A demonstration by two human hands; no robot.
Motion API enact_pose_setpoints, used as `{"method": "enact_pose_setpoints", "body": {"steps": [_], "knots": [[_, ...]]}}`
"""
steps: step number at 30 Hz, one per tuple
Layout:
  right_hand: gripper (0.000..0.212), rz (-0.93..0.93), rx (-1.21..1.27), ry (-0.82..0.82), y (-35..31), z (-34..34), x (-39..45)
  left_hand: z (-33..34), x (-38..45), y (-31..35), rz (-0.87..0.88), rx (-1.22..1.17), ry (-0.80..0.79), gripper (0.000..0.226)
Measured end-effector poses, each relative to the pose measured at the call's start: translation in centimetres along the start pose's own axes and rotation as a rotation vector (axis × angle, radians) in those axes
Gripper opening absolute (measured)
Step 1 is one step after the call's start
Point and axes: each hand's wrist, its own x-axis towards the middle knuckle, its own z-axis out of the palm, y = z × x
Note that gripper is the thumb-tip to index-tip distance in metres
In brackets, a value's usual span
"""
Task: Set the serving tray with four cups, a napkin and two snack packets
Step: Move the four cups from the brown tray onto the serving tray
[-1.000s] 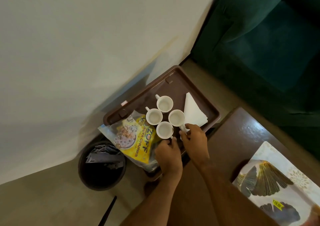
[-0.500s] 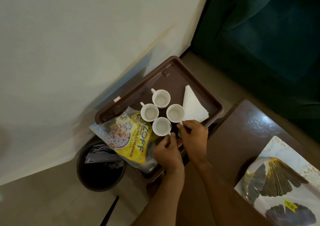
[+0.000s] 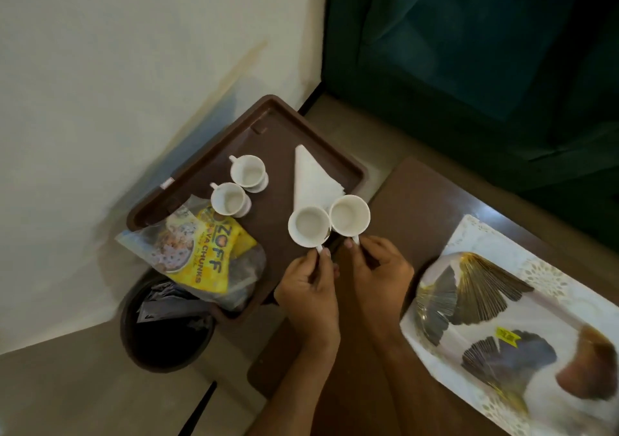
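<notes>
A brown serving tray [image 3: 214,154] stands by the wall. On it are two white cups [image 3: 248,171] [image 3: 229,198], a folded white napkin [image 3: 313,176] and a yellow snack packet [image 3: 197,251] that overhangs the tray's left edge, with a clear packet [image 3: 246,278] under it. My left hand [image 3: 310,285] holds a white cup [image 3: 308,227] by its handle, lifted above the tray. My right hand [image 3: 382,268] holds another white cup [image 3: 349,215] by its handle, lifted over the napkin's corner.
A dark round bin [image 3: 165,332] sits on the floor below the tray's left end. A brown table [image 3: 418,201] carries a white leaf-patterned mat [image 3: 522,318] at the right. A green sofa [image 3: 485,50] fills the upper right. The wall [image 3: 117,67] is to the left.
Both hands have lifted the two nearest cups off the tray by their handles, up and to the right. The other two cups stay in place.
</notes>
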Motion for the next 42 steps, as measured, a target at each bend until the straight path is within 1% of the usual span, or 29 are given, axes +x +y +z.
{"method": "enact_pose_setpoints", "body": {"steps": [6, 10, 13, 18, 21, 25, 33, 42], "knots": [[0.012, 0.107, -0.012, 0.167, 4.9, -9.0, -3.2, 2.8, -9.1, -0.5, 0.076, 0.085, -0.197, 0.012], [0.006, 0.183, -0.007, 0.247, 9.0, -15.2, -6.3, 4.8, -15.4, -1.8, 0.1, 0.134, -0.33, 0.014], [0.008, 0.238, -0.014, 0.321, 12.2, -19.2, -8.7, 6.4, -20.0, -2.6, 0.115, 0.151, -0.407, 0.014], [0.008, 0.32, -0.049, 0.417, 16.4, -23.3, -11.8, 8.2, -25.1, -4.8, 0.131, 0.177, -0.525, 0.016], [0.006, 0.366, -0.042, 0.468, 18.3, -24.5, -13.1, 8.9, -26.6, -5.7, 0.178, 0.215, -0.561, 0.013], [0.008, 0.409, -0.01, 0.489, 19.9, -24.7, -13.7, 9.7, -26.7, -6.6, 0.243, 0.286, -0.591, 0.017], [0.011, 0.386, 0.005, 0.509, 19.8, -23.2, -13.1, 9.8, -25.7, -6.9, 0.304, 0.294, -0.559, 0.015], [0.008, 0.363, -0.027, 0.536, 19.4, -22.7, -13.3, 9.6, -25.5, -7.3, 0.283, 0.265, -0.559, 0.017]]}}
